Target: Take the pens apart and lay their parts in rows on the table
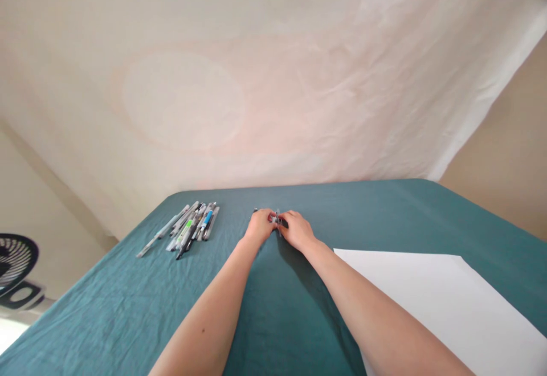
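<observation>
Both arms reach forward over a teal cloth-covered table [128, 307]. My left hand [258, 227] and my right hand [296, 230] meet at the far middle of the table, fingers curled and pinched together. Between the fingertips sits a small object [276, 217] with red and grey parts, too small to name. Both hands touch it. A loose row of several pens [192, 227] lies on the cloth to the left of my left hand, about a hand's width away.
A white sheet of paper [440, 302] lies on the table at the right, beside my right forearm. A pale cloth backdrop [273, 80] hangs behind the table. A black fan [15, 268] stands at the far left, below the table's level.
</observation>
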{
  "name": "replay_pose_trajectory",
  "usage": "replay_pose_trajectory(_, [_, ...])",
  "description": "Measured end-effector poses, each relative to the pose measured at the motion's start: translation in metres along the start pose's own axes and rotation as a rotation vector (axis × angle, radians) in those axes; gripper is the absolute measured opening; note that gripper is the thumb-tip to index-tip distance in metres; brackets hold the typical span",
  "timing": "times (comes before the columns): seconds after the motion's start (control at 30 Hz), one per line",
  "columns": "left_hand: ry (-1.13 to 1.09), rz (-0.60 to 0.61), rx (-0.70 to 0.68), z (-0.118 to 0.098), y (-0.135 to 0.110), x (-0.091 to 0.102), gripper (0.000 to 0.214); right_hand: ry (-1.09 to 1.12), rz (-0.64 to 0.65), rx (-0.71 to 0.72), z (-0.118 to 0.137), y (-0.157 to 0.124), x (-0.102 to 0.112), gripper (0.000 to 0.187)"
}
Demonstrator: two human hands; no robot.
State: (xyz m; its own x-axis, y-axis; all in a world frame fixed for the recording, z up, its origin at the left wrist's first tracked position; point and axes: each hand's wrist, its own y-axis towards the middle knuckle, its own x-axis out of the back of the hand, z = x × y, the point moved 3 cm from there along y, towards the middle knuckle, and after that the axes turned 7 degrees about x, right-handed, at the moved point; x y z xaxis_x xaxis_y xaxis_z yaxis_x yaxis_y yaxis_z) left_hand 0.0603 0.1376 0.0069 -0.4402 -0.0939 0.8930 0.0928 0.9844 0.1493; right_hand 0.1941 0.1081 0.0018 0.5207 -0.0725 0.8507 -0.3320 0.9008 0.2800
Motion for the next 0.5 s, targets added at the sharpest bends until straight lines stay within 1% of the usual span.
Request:
replay_pose_trajectory(0.13, [0.024,-0.039,0.013,-0.005,-0.001,0.000,0.028,0.021,-0.009,0.024,-0.001,0.002,-0.001,0.028])
replay_pose_trajectory(0.2, [0.049,-0.071,0.034,-0.002,0.000,0.008,0.026,0.034,-0.020,0.033,-0.003,0.003,-0.002,0.028])
replay_pose_trajectory(0.23, [0.068,-0.096,0.056,0.002,0.001,0.016,0.024,0.040,-0.028,0.033,-0.004,0.003,-0.002,0.027])
replay_pose_trajectory(0.3, [0.121,-0.163,0.132,0.018,0.003,0.039,0.023,0.052,-0.050,0.023,-0.009,0.003,-0.002,0.027])
replay_pose_trajectory(0.4, [0.232,-0.257,0.307,0.054,-0.002,0.079,0.023,0.069,-0.084,-0.004,-0.017,0.003,-0.003,0.024])
replay_pose_trajectory(0.47, [0.311,-0.266,0.413,0.079,-0.009,0.098,0.021,0.082,-0.103,-0.017,-0.021,0.004,-0.003,0.024])
replay_pose_trajectory(0.5, [0.346,-0.252,0.450,0.089,-0.013,0.104,0.019,0.090,-0.111,-0.021,-0.023,0.004,-0.004,0.023])
